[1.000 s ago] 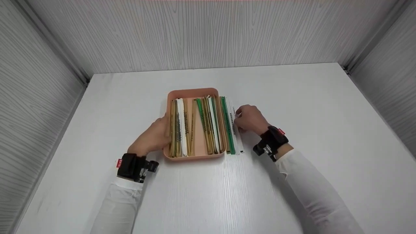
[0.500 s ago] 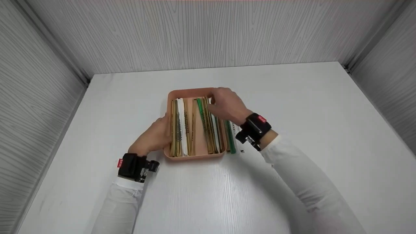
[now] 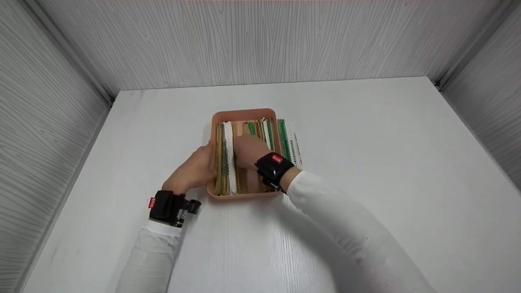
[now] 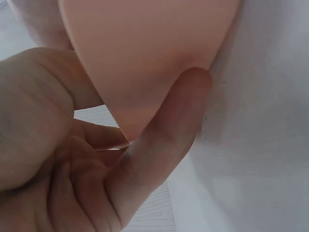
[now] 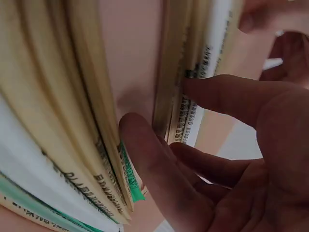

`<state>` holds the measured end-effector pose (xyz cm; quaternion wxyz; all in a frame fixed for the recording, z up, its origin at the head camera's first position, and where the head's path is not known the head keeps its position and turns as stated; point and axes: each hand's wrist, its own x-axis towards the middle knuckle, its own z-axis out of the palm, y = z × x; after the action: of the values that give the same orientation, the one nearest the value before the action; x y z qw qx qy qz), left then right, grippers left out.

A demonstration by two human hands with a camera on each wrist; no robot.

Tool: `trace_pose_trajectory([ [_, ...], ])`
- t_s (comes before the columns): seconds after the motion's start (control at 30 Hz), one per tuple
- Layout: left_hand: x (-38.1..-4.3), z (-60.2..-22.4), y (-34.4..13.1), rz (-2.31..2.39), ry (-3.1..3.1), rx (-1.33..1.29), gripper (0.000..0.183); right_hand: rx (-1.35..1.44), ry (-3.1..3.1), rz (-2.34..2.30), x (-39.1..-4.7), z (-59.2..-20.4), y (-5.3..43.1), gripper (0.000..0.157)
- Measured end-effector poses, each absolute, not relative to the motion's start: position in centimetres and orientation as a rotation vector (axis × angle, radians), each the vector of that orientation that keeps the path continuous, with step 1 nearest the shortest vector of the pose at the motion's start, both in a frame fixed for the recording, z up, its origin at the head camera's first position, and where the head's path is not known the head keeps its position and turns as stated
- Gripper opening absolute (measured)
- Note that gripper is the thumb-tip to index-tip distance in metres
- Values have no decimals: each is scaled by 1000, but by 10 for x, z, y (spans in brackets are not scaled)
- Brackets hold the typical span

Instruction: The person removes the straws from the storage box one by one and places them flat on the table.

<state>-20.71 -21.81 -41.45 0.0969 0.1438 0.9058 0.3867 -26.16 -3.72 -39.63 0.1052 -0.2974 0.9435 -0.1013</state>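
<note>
A shallow pink tray (image 3: 244, 197) holds several long, thin paper-wrapped packets with dark printing, in brown, white and green. My left hand (image 3: 195, 167) grips its left wall; in the left wrist view the fingers bend around the pink side (image 4: 145, 58). My right hand (image 3: 249, 150) reaches down into the tray between two groups of packets. In the right wrist view, its thumb and fingers are parted, either side of a brown packet (image 5: 169, 63). The thumb tip overlaps the printed packets (image 5: 195, 101), and the index fingertip is over the gap beside them.
More packets, green and white (image 3: 292, 140), lie on the white table (image 3: 366, 142) along the tray's right side. Grey wood-grain panels (image 3: 260, 44) stand behind and at both sides of the table.
My right hand has moved left from the white packets beside the tray, across the right-hand group, and down into the tray's middle. My left hand stays on the tray wall.
</note>
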Motion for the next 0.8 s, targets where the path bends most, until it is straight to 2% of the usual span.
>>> trace_pose_trajectory([
  [0.3, -205, -415, -217, 1106, 2705, 385, 58, -904, 2789, -350, -265, -403, -34, 40],
  [0.6, -207, -415, -217, 1065, 2731, 375, 78, -775, 2690, -723, -270, -395, -20, 49],
  [0.7, -207, -415, -218, 1085, 2719, 384, 77, -731, 2629, -910, -267, -387, -13, 42],
  [0.8, -206, -415, -218, 1112, 2705, 398, 71, -718, 2585, -1123, -263, -376, -3, 14],
])
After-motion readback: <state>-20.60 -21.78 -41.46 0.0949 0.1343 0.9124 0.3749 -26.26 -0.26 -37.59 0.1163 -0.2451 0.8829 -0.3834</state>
